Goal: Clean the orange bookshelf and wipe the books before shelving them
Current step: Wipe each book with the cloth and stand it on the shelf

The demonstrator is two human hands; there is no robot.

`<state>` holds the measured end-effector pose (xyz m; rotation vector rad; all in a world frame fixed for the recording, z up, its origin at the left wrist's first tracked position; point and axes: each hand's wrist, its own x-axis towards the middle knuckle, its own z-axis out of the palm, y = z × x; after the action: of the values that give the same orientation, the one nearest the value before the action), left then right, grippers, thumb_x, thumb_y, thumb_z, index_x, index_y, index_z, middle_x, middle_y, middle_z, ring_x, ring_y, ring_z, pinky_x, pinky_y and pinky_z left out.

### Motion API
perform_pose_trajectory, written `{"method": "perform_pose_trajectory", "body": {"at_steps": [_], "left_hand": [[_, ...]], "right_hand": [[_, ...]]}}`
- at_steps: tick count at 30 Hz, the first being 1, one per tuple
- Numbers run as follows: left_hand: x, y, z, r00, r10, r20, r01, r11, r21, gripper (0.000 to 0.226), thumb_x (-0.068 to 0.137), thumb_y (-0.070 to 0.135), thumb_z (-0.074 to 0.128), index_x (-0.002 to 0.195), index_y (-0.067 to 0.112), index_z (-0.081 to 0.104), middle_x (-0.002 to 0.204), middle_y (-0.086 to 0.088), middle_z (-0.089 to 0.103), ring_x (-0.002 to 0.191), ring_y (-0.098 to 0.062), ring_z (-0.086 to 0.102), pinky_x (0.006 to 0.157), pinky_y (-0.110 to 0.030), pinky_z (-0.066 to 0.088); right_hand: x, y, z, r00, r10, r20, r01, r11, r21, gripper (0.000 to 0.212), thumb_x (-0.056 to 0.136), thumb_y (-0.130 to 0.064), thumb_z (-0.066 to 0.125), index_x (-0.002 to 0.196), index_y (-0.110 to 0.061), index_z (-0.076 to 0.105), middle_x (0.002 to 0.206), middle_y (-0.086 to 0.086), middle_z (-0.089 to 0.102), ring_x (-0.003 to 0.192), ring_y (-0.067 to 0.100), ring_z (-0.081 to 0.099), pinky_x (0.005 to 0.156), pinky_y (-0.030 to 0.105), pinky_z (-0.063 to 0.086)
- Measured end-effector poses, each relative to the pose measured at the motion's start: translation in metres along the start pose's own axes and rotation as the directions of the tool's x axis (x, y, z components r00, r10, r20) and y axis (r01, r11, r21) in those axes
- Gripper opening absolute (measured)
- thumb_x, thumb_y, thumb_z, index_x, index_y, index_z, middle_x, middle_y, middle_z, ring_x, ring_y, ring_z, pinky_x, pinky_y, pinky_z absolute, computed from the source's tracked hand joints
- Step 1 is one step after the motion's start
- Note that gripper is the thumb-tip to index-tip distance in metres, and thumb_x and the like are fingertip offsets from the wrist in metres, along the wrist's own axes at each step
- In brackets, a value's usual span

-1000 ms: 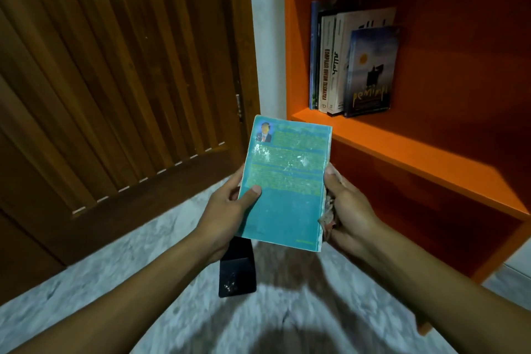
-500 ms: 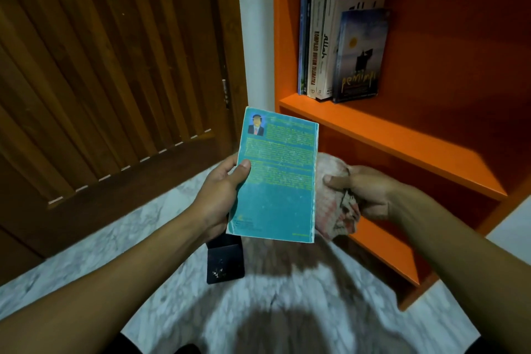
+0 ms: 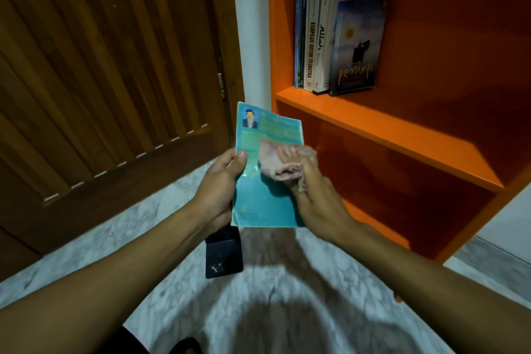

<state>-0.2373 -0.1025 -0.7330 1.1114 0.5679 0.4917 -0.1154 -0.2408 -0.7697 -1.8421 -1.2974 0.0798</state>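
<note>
My left hand (image 3: 219,187) grips the left edge of a worn teal paperback (image 3: 260,201), its back cover facing me, thumb on the cover. My right hand (image 3: 313,192) holds a crumpled pinkish cloth (image 3: 280,162) and presses it onto the middle of that cover. To the right stands the orange bookshelf (image 3: 402,135). Several books (image 3: 339,37) stand upright at the left end of its upper visible shelf. The shelf below them looks bare where I can see it.
A dark flat book or case (image 3: 224,256) lies on the marbled floor (image 3: 178,282) under the paperback. A brown slatted wooden door (image 3: 100,80) fills the left. A white wall strip (image 3: 250,23) separates door and bookshelf.
My right hand has come from beside the book's right edge onto its cover, bringing the cloth with it. The left hand keeps the book where it was.
</note>
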Motion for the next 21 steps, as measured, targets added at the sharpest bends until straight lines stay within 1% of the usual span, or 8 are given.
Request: {"method": "perform_pose_trajectory", "body": {"at_steps": [2,5,9,11,14,17,19,21], "left_hand": [[0.005,0.004,-0.01,0.998,-0.003,-0.059,-0.001,0.998,-0.065,0.024,0.105,0.024,0.042,0.116,0.012,0.059,0.12,-0.019,0.068,0.102,-0.035,0.068,0.091,-0.055,0.052],[0.009,0.011,-0.025,0.991,-0.01,-0.131,-0.008,0.991,-0.134,0.029,0.106,0.027,0.04,0.124,0.014,0.058,0.122,-0.016,0.069,0.109,-0.035,0.068,0.093,-0.056,0.053],[0.008,0.016,-0.036,0.981,0.028,-0.191,-0.034,0.999,-0.033,0.034,0.105,0.035,0.041,0.125,0.014,0.06,0.118,-0.013,0.072,0.107,-0.035,0.069,0.095,-0.058,0.052],[0.007,0.018,-0.038,0.975,0.051,-0.216,-0.04,0.998,0.053,0.035,0.104,0.037,0.044,0.121,0.011,0.06,0.114,-0.015,0.073,0.103,-0.036,0.071,0.093,-0.058,0.053],[0.003,0.016,-0.036,0.972,0.076,-0.224,-0.029,0.978,0.207,0.03,0.102,0.039,0.048,0.101,0.011,0.059,0.105,-0.019,0.074,0.096,-0.041,0.071,0.089,-0.061,0.054],[-0.007,0.01,-0.023,0.985,0.067,-0.16,-0.02,0.96,0.279,0.029,0.103,0.036,0.048,0.095,0.01,0.059,0.098,-0.02,0.074,0.09,-0.043,0.071,0.082,-0.056,0.056],[-0.013,0.003,-0.012,0.992,0.07,-0.105,-0.036,0.954,0.297,0.029,0.103,0.033,0.05,0.093,0.008,0.061,0.095,-0.02,0.074,0.086,-0.045,0.07,0.078,-0.054,0.056],[-0.019,-0.005,0.002,0.999,0.026,-0.048,-0.01,0.948,0.317,0.031,0.102,0.035,0.05,0.096,0.007,0.062,0.095,-0.021,0.074,0.086,-0.047,0.07,0.078,-0.058,0.056]], "right_hand": [[-0.011,-0.004,0.004,0.995,-0.04,0.095,0.033,0.997,0.071,0.042,0.099,-0.013,0.047,0.139,-0.019,0.038,0.142,0.009,0.051,0.127,0.021,0.051,0.092,0.017,0.042],[-0.018,-0.008,0.004,0.98,-0.046,0.192,0.028,0.995,0.098,0.038,0.099,-0.034,0.045,0.131,-0.014,0.043,0.125,0.009,0.06,0.114,0.022,0.058,0.089,0.041,0.048],[-0.021,-0.01,-0.002,0.952,-0.071,0.298,0.036,0.992,0.122,0.027,0.099,-0.038,0.048,0.112,-0.014,0.049,0.089,0.012,0.059,0.077,0.026,0.059,0.069,0.052,0.05],[-0.019,-0.012,-0.007,0.946,0.026,0.323,-0.107,0.966,0.235,0.026,0.095,-0.039,0.05,0.11,-0.017,0.053,0.086,0.017,0.06,0.07,0.031,0.059,0.062,0.054,0.053],[-0.006,-0.017,-0.016,0.949,0.256,0.182,-0.314,0.776,0.547,0.023,0.098,-0.02,0.051,0.118,-0.028,0.062,0.101,0.022,0.071,0.086,0.047,0.067,0.072,0.059,0.055],[0.015,-0.023,-0.035,0.896,0.443,0.025,-0.321,0.608,0.727,0.031,0.105,-0.011,0.043,0.131,-0.019,0.058,0.116,0.008,0.072,0.103,0.024,0.071,0.078,0.033,0.061],[0.027,-0.02,-0.044,0.877,0.444,-0.182,-0.22,0.71,0.669,0.028,0.105,-0.016,0.043,0.129,-0.022,0.057,0.12,0.007,0.07,0.101,0.019,0.07,0.077,0.031,0.06],[0.033,-0.017,-0.044,0.87,0.352,-0.344,-0.138,0.845,0.516,0.026,0.104,-0.025,0.046,0.126,-0.031,0.057,0.128,-0.004,0.065,0.109,0.007,0.063,0.09,0.036,0.055]]}}
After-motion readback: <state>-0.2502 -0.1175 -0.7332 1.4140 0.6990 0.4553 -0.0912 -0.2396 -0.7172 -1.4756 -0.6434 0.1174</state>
